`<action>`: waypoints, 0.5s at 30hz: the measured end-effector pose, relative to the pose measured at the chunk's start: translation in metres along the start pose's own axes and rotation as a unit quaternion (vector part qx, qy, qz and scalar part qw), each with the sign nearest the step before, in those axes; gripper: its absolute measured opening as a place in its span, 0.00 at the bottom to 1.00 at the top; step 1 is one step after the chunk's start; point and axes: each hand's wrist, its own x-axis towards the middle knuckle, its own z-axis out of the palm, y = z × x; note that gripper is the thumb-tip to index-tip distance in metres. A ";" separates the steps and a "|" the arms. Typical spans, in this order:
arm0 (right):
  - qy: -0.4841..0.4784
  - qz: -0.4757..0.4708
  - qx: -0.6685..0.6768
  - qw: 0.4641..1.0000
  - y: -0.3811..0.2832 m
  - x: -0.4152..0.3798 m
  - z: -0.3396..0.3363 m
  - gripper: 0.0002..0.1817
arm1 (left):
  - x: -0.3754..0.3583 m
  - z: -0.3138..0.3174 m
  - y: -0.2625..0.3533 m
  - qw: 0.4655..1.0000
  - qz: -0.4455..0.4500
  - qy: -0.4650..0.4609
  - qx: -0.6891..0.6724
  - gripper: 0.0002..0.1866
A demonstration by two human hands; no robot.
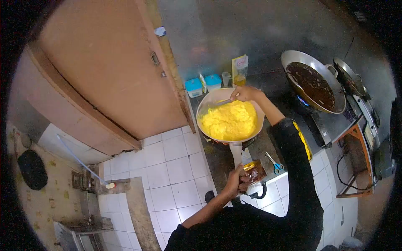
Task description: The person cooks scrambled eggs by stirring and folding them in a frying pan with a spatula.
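Note:
A light-coloured frying pan [201, 113] sits over the stove and holds a thick, lumpy yellow food [231, 121], which looks like scrambled egg. My left hand [237, 183] is closed around the pan's pale handle, near its end. Over the far rim, my right hand [246, 93] grips a grey utensil [224, 102], seemingly a spatula, whose end lies in the left side of the pan. Beside my left hand is a brown and yellow packet [255, 172]. Blue-handled scissors [277, 167] lie on the counter to its right.
A large wok [293, 58] of dark liquid stands over a lit blue flame at right, with another pan [349, 77] beyond it. Blue-lidded tubs [194, 87], a clear cup [226, 78] and a pouch [240, 69] line the wall. A door [113, 67] is at left.

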 end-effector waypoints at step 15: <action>-0.225 0.004 -0.257 0.940 -0.121 -0.018 -0.103 0.15 | 0.007 -0.006 -0.008 0.995 -0.017 -0.070 -0.063 0.21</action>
